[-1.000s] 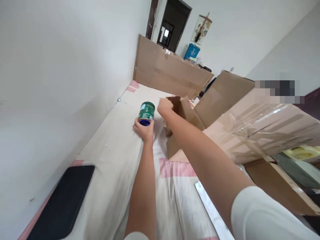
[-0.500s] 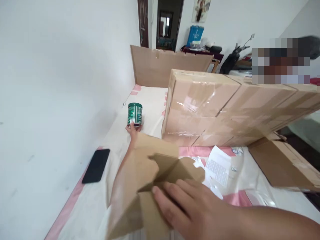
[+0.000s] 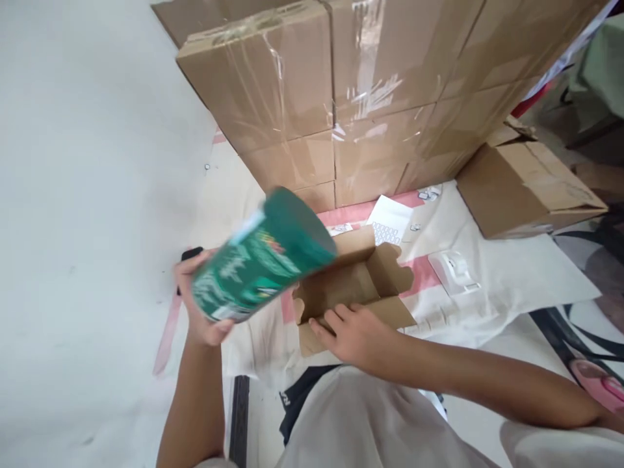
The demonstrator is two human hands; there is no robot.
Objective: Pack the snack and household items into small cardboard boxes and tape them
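My left hand (image 3: 197,305) grips a green can (image 3: 260,257), held tilted in the air and blurred by motion, just left of and above a small open cardboard box (image 3: 353,289). My right hand (image 3: 353,331) rests on the near edge of that box with its fingers curled over the rim, holding it on the pale cloth (image 3: 497,279). The box's flaps stand open and its inside looks empty.
A stack of taped cardboard cartons (image 3: 341,91) rises right behind the small box. Another closed carton (image 3: 521,188) lies to the right. A white sheet (image 3: 390,221) and a small white packet (image 3: 453,270) lie on the cloth. A white wall (image 3: 82,195) runs along the left.
My left hand has lifted the green can off the cloth and brought it close, next to the small box. My right hand has set the box down opened. The view has tipped downward.
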